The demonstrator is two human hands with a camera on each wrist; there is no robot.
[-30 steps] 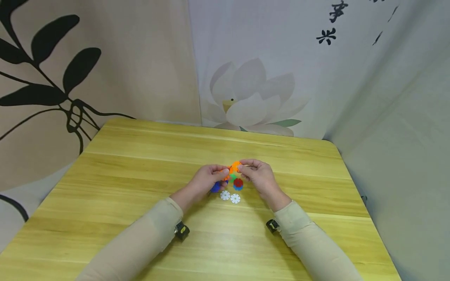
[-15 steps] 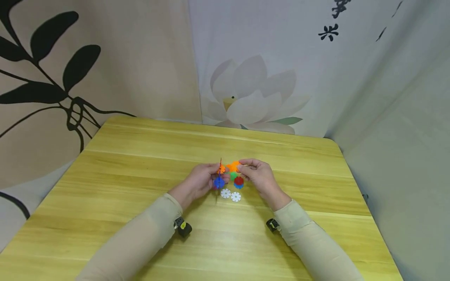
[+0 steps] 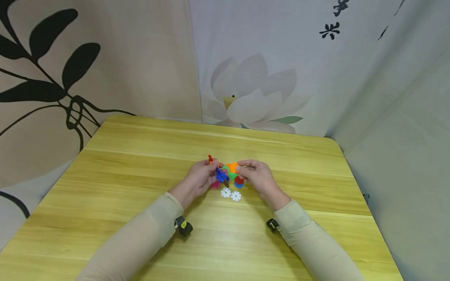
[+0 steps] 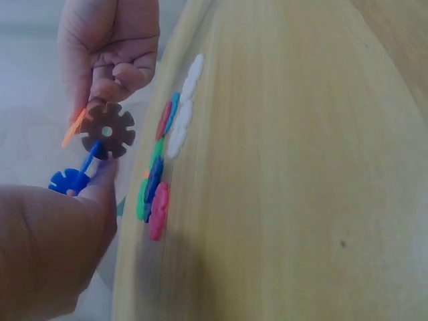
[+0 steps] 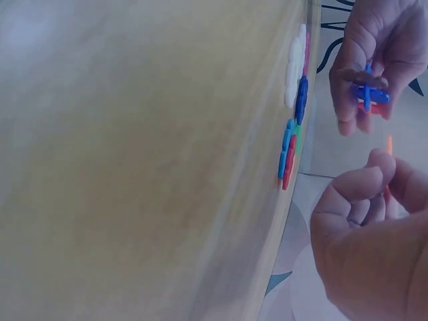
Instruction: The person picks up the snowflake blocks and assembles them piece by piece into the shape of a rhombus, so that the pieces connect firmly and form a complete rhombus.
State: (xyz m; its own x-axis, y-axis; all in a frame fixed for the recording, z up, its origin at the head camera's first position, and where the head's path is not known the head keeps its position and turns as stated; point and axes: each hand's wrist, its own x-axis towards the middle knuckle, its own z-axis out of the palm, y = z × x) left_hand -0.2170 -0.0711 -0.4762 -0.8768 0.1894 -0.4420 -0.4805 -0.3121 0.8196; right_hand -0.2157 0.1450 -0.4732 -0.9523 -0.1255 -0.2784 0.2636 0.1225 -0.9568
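My left hand (image 3: 197, 177) grips a joined cluster of small notched plastic discs. In it a blue disc (image 3: 222, 176), a brown disc (image 4: 108, 132) and a red disc (image 3: 210, 158) stand at angles to one another. Facing it, my right hand (image 3: 259, 176) pinches an orange notched disc (image 3: 231, 168) between thumb and fingers. In the right wrist view that orange disc (image 5: 389, 146) is edge-on and apart from the cluster. Part of the cluster is hidden by the left fingers.
Loose discs lie on the wooden table (image 3: 225, 242) below my hands: two white discs (image 3: 225, 192), a red disc (image 3: 239, 180) overlapping a light blue disc (image 3: 239, 185), green discs (image 3: 232, 176) and a pink disc (image 3: 215, 185). A printed curtain (image 3: 267, 31) hangs behind the table.
My left hand has drawn slightly left, away from the orange disc, and the cluster has turned in its fingers. The right hand has kept its place, still pinching the orange disc.
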